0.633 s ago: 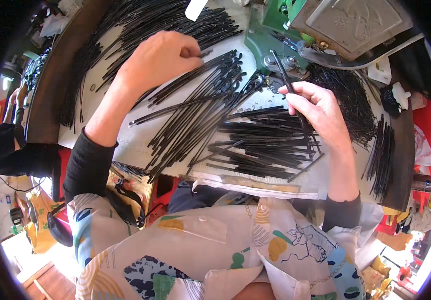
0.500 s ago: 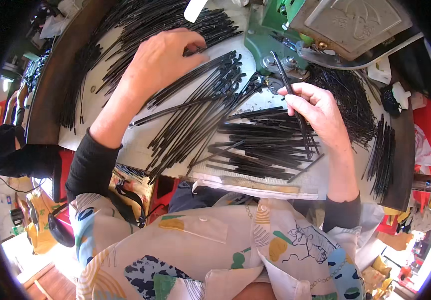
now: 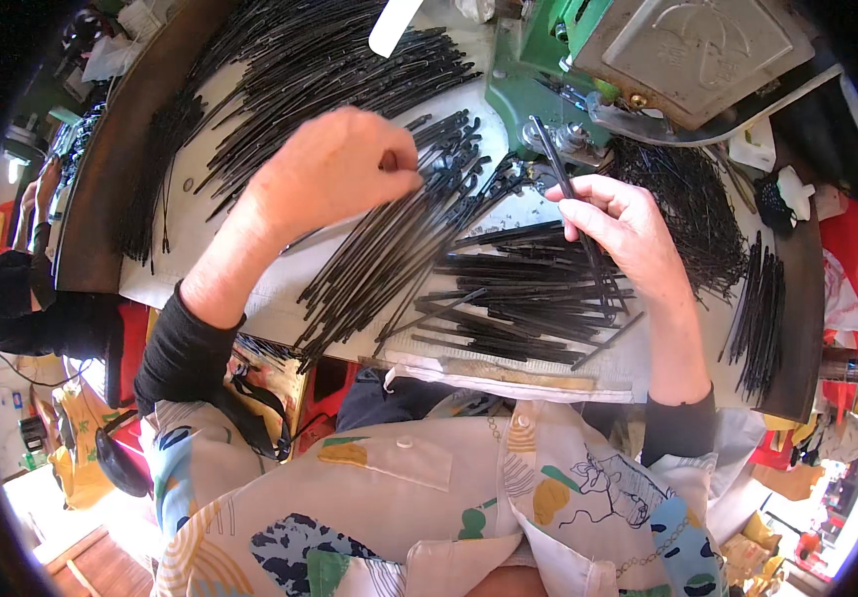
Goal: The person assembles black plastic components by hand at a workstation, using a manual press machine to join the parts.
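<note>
My right hand (image 3: 613, 224) pinches a slim black rod (image 3: 550, 149) between thumb and fingers. It looks like an umbrella rib; whether more than one is in the grip I cannot tell. Its upper end points at the green machine (image 3: 524, 85), and its lower end hangs over a stack of flat black strips (image 3: 509, 289). My left hand (image 3: 334, 169) is closed, fingertips drawn to the thumb, over the upper part of a slanting bundle of black rods (image 3: 379, 259). Anything in its fingers is hidden.
A large heap of black rods (image 3: 320, 70) covers the far left of the pale table. Tangled dark wire-like parts (image 3: 683, 209) lie right of the machine, with another small bundle (image 3: 759, 318) near the right edge. A person's dark sleeve (image 3: 41, 269) shows at far left.
My left hand has moved nearer and slightly right, from the large heap to the slanting bundle, its fingers closing. My right hand, still with the rod, has shifted slightly left.
</note>
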Action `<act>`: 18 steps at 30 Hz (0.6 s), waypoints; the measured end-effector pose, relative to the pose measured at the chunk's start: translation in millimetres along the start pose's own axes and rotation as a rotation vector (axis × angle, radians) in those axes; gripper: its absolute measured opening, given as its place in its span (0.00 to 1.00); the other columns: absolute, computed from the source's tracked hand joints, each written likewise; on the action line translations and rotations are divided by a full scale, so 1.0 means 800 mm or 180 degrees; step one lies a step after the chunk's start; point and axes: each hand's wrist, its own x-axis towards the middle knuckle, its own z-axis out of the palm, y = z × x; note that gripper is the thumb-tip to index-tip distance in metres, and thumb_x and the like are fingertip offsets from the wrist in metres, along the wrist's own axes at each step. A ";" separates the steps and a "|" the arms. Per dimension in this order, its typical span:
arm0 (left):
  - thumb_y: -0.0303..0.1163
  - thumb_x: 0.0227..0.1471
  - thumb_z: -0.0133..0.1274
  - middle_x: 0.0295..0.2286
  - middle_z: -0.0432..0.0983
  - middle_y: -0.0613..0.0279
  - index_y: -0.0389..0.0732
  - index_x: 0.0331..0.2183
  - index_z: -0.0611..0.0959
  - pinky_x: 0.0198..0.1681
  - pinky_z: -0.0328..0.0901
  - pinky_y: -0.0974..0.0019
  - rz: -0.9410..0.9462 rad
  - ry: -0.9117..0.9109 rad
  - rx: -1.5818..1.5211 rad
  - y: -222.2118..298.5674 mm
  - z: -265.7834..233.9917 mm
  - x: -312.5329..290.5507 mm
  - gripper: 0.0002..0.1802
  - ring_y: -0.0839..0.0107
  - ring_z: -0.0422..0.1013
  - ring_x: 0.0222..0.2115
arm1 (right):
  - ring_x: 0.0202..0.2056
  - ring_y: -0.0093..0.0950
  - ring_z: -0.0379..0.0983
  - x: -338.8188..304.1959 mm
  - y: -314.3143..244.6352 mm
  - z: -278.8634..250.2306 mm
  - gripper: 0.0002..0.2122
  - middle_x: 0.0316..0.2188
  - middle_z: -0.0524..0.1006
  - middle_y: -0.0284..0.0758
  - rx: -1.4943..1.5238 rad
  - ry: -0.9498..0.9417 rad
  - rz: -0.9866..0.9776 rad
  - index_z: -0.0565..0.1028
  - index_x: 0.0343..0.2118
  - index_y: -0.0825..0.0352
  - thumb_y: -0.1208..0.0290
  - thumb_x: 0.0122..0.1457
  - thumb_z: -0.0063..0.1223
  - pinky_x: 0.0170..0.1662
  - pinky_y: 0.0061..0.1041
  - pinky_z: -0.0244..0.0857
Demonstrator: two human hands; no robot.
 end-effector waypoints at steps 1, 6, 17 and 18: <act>0.34 0.41 0.56 0.23 0.76 0.55 0.37 0.27 0.81 0.30 0.66 0.63 -0.0059 0.0126 -0.0069 -0.004 -0.004 0.005 0.11 0.59 0.72 0.23 | 0.24 0.15 0.67 0.000 0.002 0.001 0.10 0.22 0.73 0.28 0.0004 0.0003 -0.0001 0.75 0.35 0.73 0.72 0.54 0.50 0.29 0.15 0.59; 0.37 0.44 0.54 0.26 0.76 0.53 0.40 0.32 0.81 0.32 0.66 0.63 -0.0128 0.1097 0.0324 -0.019 0.010 0.025 0.12 0.59 0.73 0.27 | 0.25 0.15 0.67 -0.002 0.002 0.003 0.11 0.23 0.73 0.28 0.0180 -0.0051 -0.0043 0.74 0.39 0.73 0.73 0.54 0.50 0.30 0.15 0.60; 0.37 0.46 0.52 0.24 0.76 0.54 0.44 0.33 0.80 0.30 0.67 0.59 -0.0152 0.0633 0.0490 0.003 0.049 0.047 0.11 0.57 0.73 0.27 | 0.21 0.11 0.62 -0.001 0.011 0.004 0.13 0.20 0.72 0.26 0.0106 -0.0150 -0.0032 0.73 0.41 0.70 0.70 0.55 0.49 0.23 0.13 0.53; 0.37 0.45 0.53 0.23 0.76 0.55 0.43 0.33 0.80 0.29 0.67 0.59 -0.0157 0.0695 0.0469 0.005 0.053 0.048 0.12 0.57 0.73 0.26 | 0.23 0.11 0.63 -0.001 0.010 0.004 0.13 0.20 0.71 0.26 0.0088 -0.0215 0.0014 0.73 0.42 0.69 0.69 0.55 0.49 0.25 0.12 0.53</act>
